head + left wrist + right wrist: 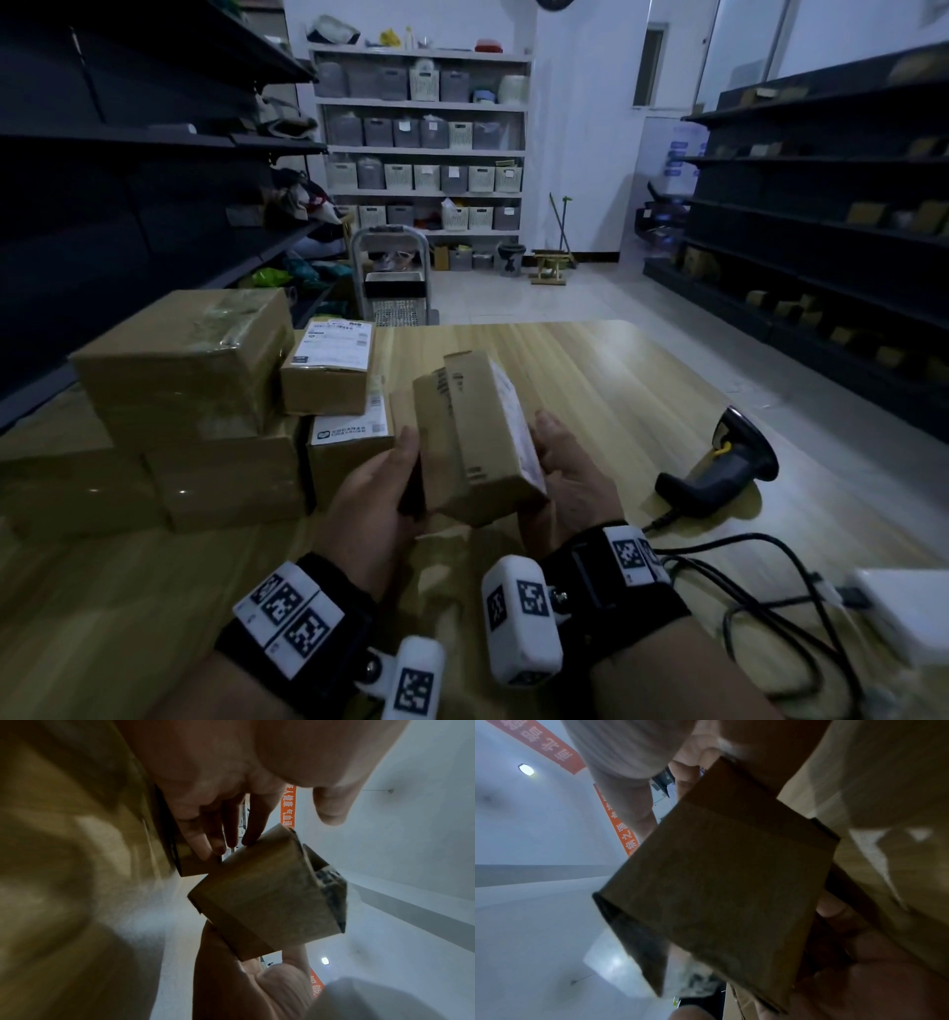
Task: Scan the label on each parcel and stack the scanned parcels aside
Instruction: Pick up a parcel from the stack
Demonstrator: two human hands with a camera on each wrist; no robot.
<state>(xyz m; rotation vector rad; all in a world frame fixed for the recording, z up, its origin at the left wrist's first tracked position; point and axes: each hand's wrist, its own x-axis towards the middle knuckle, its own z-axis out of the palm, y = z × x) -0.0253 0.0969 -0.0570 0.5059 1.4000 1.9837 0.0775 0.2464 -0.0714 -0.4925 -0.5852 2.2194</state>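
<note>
A small brown cardboard parcel (pixel 477 437) is held tilted above the wooden table (pixel 590 370), its white label (pixel 513 416) on the face turned right. My right hand (pixel 560 462) grips it from the right and below, with curled fingers (pixel 834 912) under the parcel (pixel 718 882). My left hand (pixel 395 462) is at its left side. In the left wrist view straight fingertips (pixel 246 839) touch the parcel (pixel 267 898) at its edge and the thumb stays apart. The black handheld scanner (pixel 719 462) lies on the table to the right, untouched.
Several cardboard parcels (pixel 195 370) are stacked on the table's left, one with a white label (pixel 334 349) facing up. The scanner's cable (pixel 770 575) loops to a white box (pixel 904 611) at the right edge. Dark shelving lines both sides, with a cart (pixel 395 277) beyond the table.
</note>
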